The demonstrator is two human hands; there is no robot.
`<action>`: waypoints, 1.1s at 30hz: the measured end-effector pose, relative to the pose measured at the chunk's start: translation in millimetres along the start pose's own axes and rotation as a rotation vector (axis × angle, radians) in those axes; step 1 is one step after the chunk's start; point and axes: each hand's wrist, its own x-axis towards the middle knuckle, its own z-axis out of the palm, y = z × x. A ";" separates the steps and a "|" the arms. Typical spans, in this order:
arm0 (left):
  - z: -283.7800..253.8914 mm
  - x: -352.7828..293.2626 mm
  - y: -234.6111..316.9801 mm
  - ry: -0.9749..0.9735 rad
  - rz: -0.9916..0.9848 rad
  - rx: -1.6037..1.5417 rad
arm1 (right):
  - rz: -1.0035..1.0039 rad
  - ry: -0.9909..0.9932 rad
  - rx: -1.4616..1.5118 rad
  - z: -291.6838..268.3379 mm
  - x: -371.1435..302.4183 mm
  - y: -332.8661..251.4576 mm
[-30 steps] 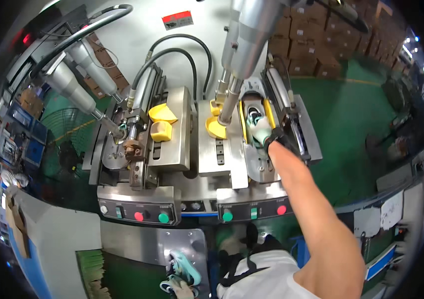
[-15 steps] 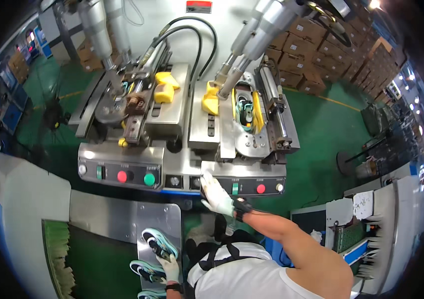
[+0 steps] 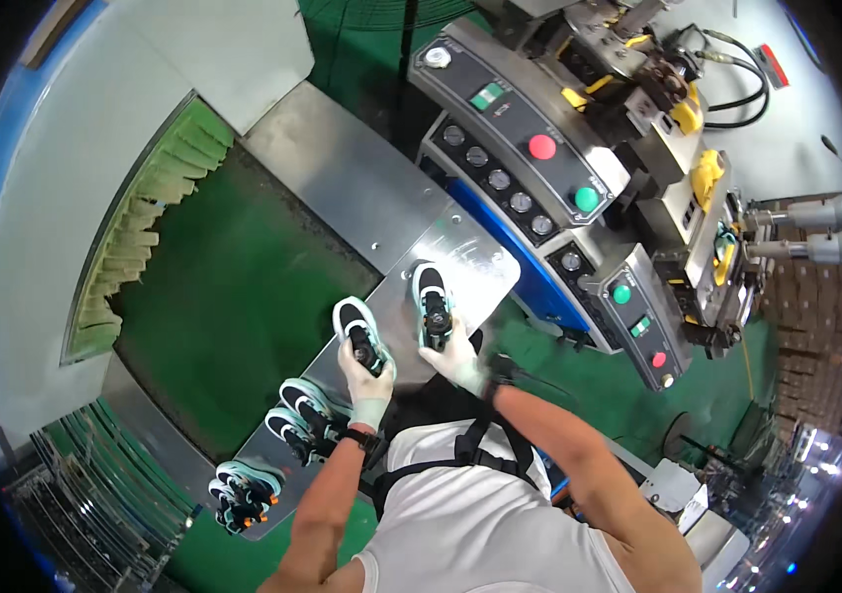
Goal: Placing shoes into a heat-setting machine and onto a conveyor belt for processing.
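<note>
Green floor [image 3: 599, 395] bordered by cartons [image 3: 821, 336]

The brown cartons are stacked in rows at the right. Above them, a white panel [image 3: 808, 128] is partly seen; below, many small bright lights [image 3: 833, 469] are scattered.

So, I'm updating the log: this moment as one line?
left hand: holds shoe; right hand: holds second shoe; metal ledge: more shoes

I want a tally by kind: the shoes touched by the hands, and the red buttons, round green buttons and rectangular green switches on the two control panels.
Shoes touched by the left hand and right hand: 2
Red buttons: 2
Round green buttons: 2
Rectangular green switches: 2
Total: 8
</note>
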 end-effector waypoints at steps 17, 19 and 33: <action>79.3 29.9 109.3 -0.890 0.277 -0.019 | 0.442 0.410 0.999 -94.5 -98.3 -21.1; 111.6 10.3 125.1 -1.094 0.325 0.002 | 0.545 0.616 0.996 -131.6 -138.1 -33.8; 173.6 -366.0 345.1 -2.097 0.884 -0.138 | 0.548 1.973 0.886 -220.9 -511.4 -50.6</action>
